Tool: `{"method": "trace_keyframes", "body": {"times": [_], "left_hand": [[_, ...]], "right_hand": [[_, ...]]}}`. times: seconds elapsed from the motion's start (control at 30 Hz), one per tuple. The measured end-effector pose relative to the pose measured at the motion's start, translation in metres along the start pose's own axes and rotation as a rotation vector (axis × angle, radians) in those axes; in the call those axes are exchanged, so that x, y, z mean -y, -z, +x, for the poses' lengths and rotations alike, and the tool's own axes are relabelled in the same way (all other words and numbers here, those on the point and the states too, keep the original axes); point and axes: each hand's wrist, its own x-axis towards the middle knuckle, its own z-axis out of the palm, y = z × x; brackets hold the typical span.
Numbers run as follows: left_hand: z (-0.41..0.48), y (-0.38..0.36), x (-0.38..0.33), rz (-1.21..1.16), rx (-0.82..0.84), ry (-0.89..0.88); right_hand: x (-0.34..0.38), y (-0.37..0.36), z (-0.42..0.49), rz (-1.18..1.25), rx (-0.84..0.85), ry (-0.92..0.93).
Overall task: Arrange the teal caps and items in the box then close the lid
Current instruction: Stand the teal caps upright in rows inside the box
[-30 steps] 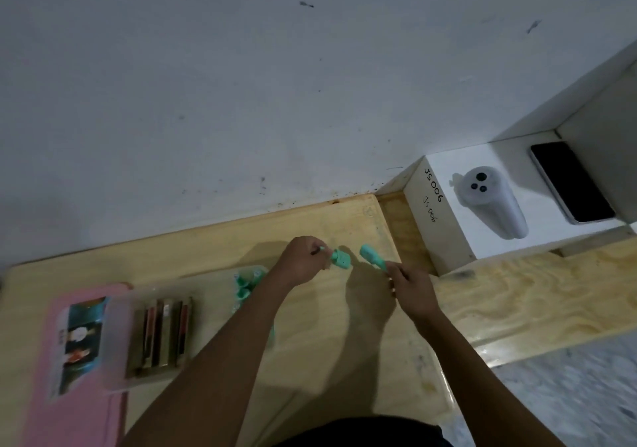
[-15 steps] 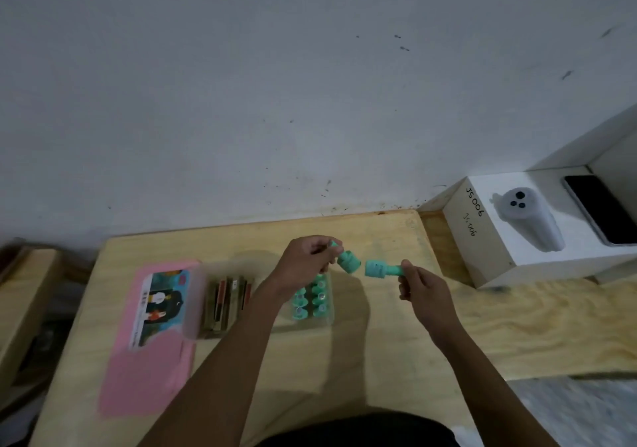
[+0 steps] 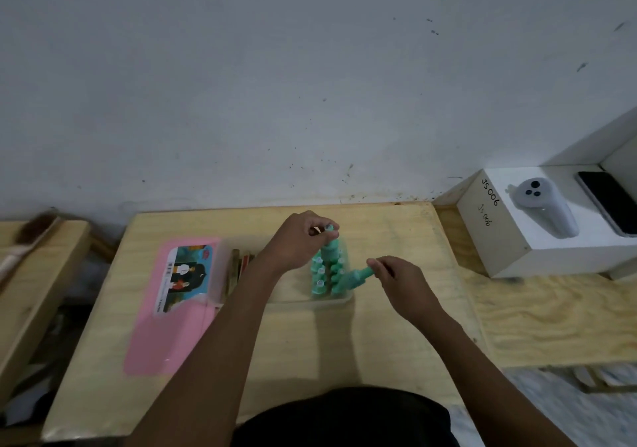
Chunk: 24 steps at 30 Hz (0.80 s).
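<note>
A clear plastic box (image 3: 293,303) lies open on the wooden table, its pink lid (image 3: 172,308) folded out to the left. Several teal caps (image 3: 319,276) stand in rows at the box's right end; dark flat items (image 3: 239,267) lie at its left end. My left hand (image 3: 296,243) pinches a teal cap (image 3: 329,248) by its top, upright over the far rows. My right hand (image 3: 396,277) holds another teal cap (image 3: 355,277), tilted, at the box's right edge, touching the near rows.
A white cardboard box (image 3: 537,236) marked JS006, printed with a grey device, sits at the right with a dark phone (image 3: 610,201) on it. A brush (image 3: 27,239) rests on a wooden bench at the left. The wall runs close behind the table.
Both hands have come down and left from above the table toward the box, each with its teal cap. The view has shifted right, so the box sits nearer the middle.
</note>
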Motion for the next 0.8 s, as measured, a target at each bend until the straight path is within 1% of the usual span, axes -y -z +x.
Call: {"method": "trace_keyframes", "body": {"times": [0.13,0.27,0.47,0.57,0.8], "left_hand": [[-0.011,0.004,0.01,0.05,0.007,-0.001],[-0.02,0.004,0.02,0.039,-0.014,0.028],[-0.032,0.0,0.033,0.077,-0.047,0.069],[-0.036,-0.003,0.038,0.089,-0.077,0.077],[-0.046,-0.018,0.049,0.119,-0.124,0.098]], "right_hand": [[0.007,-0.008,0.001,-0.24,0.088,0.092],[0.021,-0.014,0.001,-0.436,0.166,0.117],[0.036,-0.035,0.003,-0.757,0.217,0.146],[0.041,-0.044,0.005,-0.805,0.215,0.102],[0.045,-0.056,0.007,-0.875,0.149,0.022]]}}
